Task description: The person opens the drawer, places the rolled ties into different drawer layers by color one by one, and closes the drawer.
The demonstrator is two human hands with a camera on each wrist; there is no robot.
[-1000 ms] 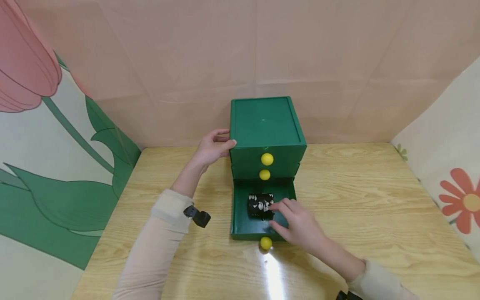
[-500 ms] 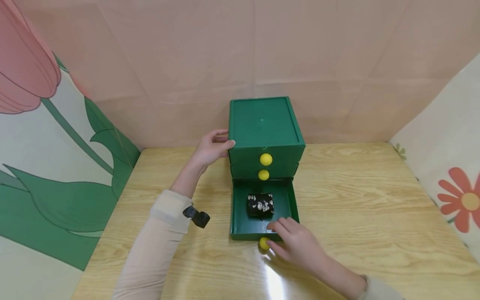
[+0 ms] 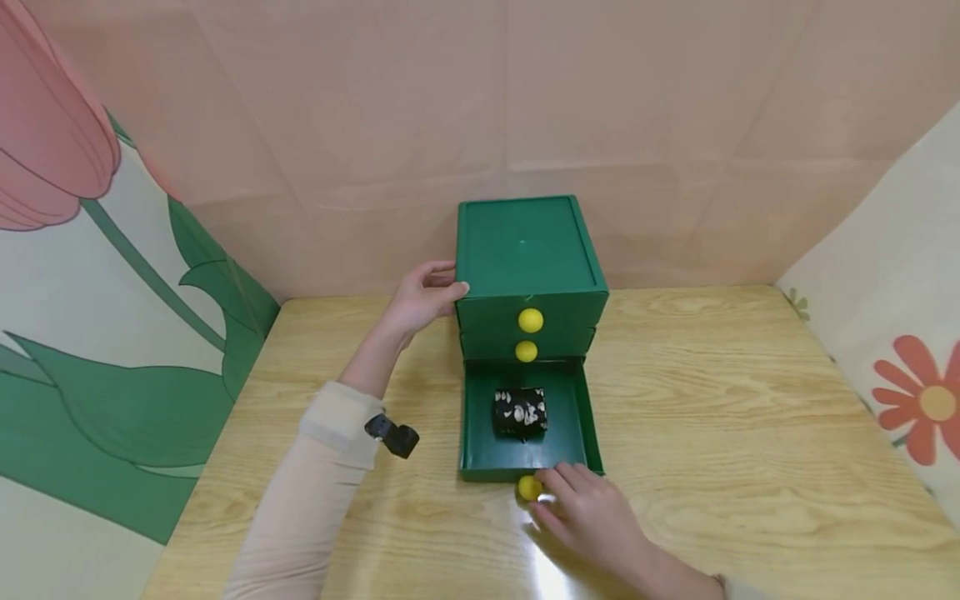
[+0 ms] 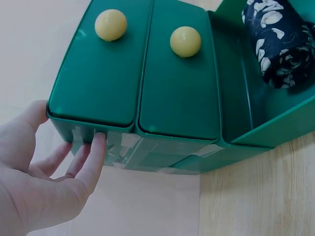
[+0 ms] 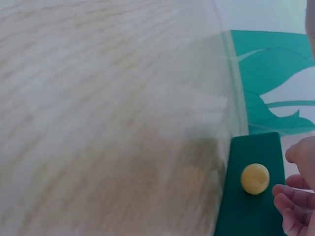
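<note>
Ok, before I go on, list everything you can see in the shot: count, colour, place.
Drawer cabinet: one, green, back middle of the table, against the wall.
Bottom drawer: one, green, pulled out toward the person.
Knobs: three, yellow; top knob, middle knob, bottom drawer's knob.
Cloth roll: one, black with white pattern, inside the open drawer.
Table: one, light wood.
Walls: pink backdrop; flower-print panels at both sides.
Left hand: rests on the cabinet's left side.
Right hand: fingers at the bottom drawer's knob; whether they grip it cannot be told.
</note>
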